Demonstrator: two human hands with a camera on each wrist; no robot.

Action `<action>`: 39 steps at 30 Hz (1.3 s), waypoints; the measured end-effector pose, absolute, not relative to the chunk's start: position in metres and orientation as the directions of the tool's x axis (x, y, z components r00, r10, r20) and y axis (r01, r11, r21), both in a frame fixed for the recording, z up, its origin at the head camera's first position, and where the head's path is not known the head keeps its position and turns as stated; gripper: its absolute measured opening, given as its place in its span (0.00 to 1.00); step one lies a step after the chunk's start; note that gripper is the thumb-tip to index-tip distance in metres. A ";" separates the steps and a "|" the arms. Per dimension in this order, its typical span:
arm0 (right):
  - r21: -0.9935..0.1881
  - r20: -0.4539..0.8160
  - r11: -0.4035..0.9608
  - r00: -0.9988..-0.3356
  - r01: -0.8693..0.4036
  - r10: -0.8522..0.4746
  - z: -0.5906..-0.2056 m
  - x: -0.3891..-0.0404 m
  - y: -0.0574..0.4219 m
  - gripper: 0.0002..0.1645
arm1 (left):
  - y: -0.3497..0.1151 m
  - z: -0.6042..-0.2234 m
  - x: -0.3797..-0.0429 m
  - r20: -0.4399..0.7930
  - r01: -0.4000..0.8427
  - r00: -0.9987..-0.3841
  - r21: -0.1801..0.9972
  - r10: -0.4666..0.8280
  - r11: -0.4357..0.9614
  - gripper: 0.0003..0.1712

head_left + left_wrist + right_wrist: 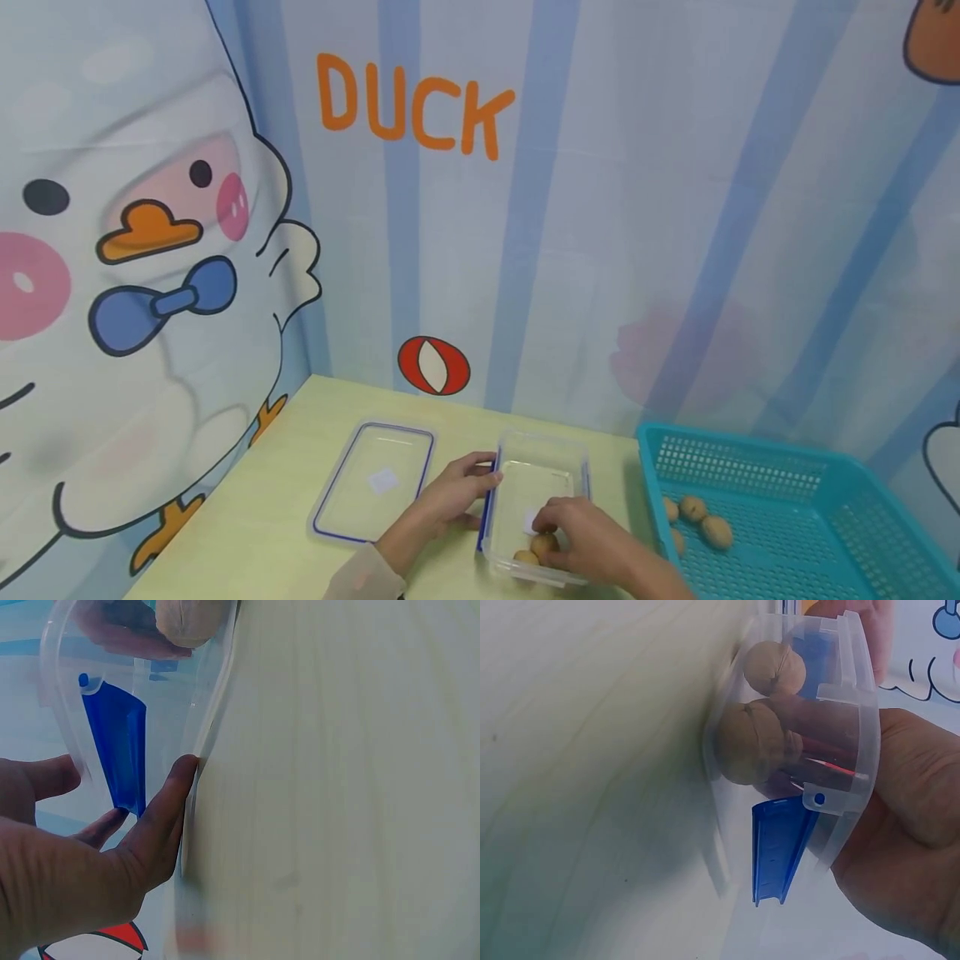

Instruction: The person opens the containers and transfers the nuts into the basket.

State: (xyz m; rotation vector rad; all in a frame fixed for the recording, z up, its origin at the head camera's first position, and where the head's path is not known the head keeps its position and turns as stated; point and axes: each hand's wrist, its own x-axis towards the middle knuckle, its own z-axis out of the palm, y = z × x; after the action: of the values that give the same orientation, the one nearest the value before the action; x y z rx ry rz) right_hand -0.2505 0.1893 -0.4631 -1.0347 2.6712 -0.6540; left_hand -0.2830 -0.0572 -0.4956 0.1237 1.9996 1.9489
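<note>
A clear plastic container with blue side latches stands on the table. On its left side, my left hand grips the wall from outside, fingers at the rim and beside the blue latch. My right hand reaches inside at the near end, its fingers around a walnut. Another walnut lies beside that one, by the near wall. Through the clear wall in the right wrist view, the upper walnut and the larger-looking walnut show; the right fingertips are partly hidden behind them.
Left of the container lies a clear lid with a blue seal and a white label. A teal mesh basket on the right holds several walnuts. Behind the yellow table hangs a printed curtain.
</note>
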 end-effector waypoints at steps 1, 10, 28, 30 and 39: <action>-0.469 -0.028 0.657 -0.734 -0.590 -0.679 -0.464 -0.250 0.189 0.15 | -0.057 -0.496 -0.283 -0.186 -0.178 -0.936 0.983 0.298 0.054 0.34; -0.467 -0.059 0.674 -0.741 -0.572 -0.669 -0.465 -0.249 0.187 0.14 | -0.058 -0.499 -0.280 -0.204 -0.195 -0.930 0.979 0.307 0.060 0.34; -0.517 0.250 0.544 -0.725 -0.661 -0.642 -0.437 -0.241 0.209 0.13 | -0.060 -0.497 -0.280 -0.170 -0.169 -0.940 0.985 0.297 0.032 0.34; -0.513 0.271 0.552 -0.734 -0.658 -0.623 -0.428 -0.236 0.217 0.14 | -0.059 -0.497 -0.280 -0.179 -0.178 -0.938 0.984 0.298 0.032 0.34; -0.506 0.336 0.669 -0.839 -0.544 -0.428 -0.400 -0.221 0.262 0.14 | -0.056 -0.494 -0.282 -0.190 -0.184 -0.935 0.982 0.300 0.047 0.34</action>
State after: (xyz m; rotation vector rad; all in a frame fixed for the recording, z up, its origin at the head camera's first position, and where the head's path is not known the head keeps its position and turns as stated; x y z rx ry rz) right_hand -0.2212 0.2616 -0.4001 -0.8952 3.0408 -1.0252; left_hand -0.2819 -0.0564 -0.4943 0.1165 1.9885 1.9518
